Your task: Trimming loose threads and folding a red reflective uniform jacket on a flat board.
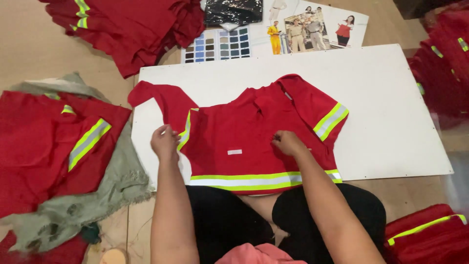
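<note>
A red work shirt point(244, 132) with yellow and silver reflective bands lies spread, front down, on a white board point(391, 98). My left hand point(164, 142) pinches the fabric at the shirt's left side, beside the reflective band of the left sleeve. My right hand point(288, 143) is closed on the cloth near the shirt's middle right. The hem band hangs over the board's near edge, above my lap. A small white label point(234, 152) shows on the shirt's back.
Folded red shirts point(44, 146) lie on a grey-green cloth point(117, 181) at the left. More red garments are piled at the top left point(132, 24), right point(444, 63) and bottom right point(430, 234). A colour swatch card point(217, 45) and printed sheet point(312, 24) lie beyond the board.
</note>
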